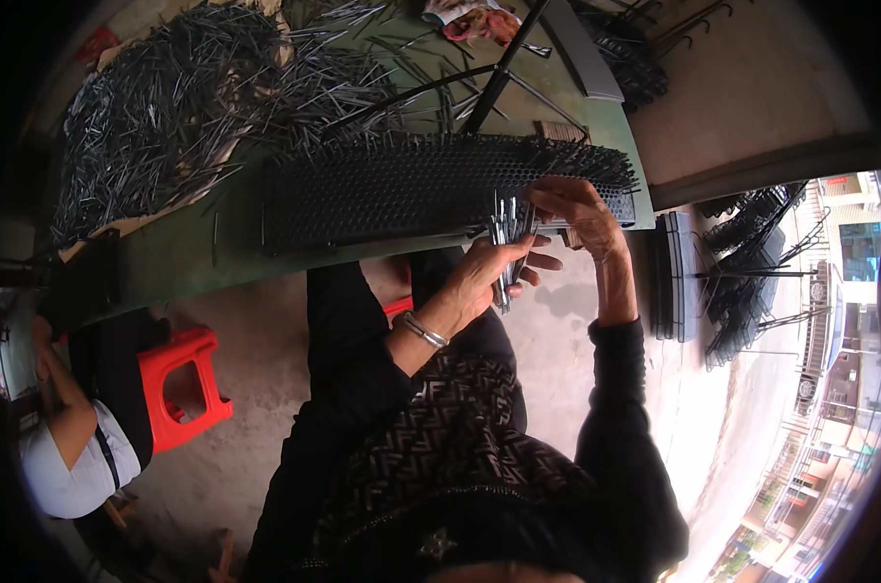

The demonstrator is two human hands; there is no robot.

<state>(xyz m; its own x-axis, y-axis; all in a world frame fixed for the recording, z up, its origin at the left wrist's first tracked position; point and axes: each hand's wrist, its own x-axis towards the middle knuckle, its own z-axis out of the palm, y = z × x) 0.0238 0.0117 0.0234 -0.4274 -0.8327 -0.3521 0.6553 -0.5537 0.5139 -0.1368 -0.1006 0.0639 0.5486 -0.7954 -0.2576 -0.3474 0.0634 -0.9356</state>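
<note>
My left hand (474, 277), with a metal bracelet at its wrist, is closed around a bundle of thin shiny metal sticks (503, 225). The sticks stand roughly upright, their tops reaching above the thumb. Close above them is my right hand (578, 209), its fingers bent and pinched together at the front edge of a long black perforated rack (382, 199). Whatever the right fingertips hold is too small to make out. Many dark sticks stand in the rack's holes along its back and right side.
A large heap of loose dark sticks (178, 117) covers the left of the green table (237, 228). A black metal stand (489, 92) rises behind the rack. A red stool (183, 389) and a seated person (76, 447) are at the left. Black wire racks (751, 282) stand at the right.
</note>
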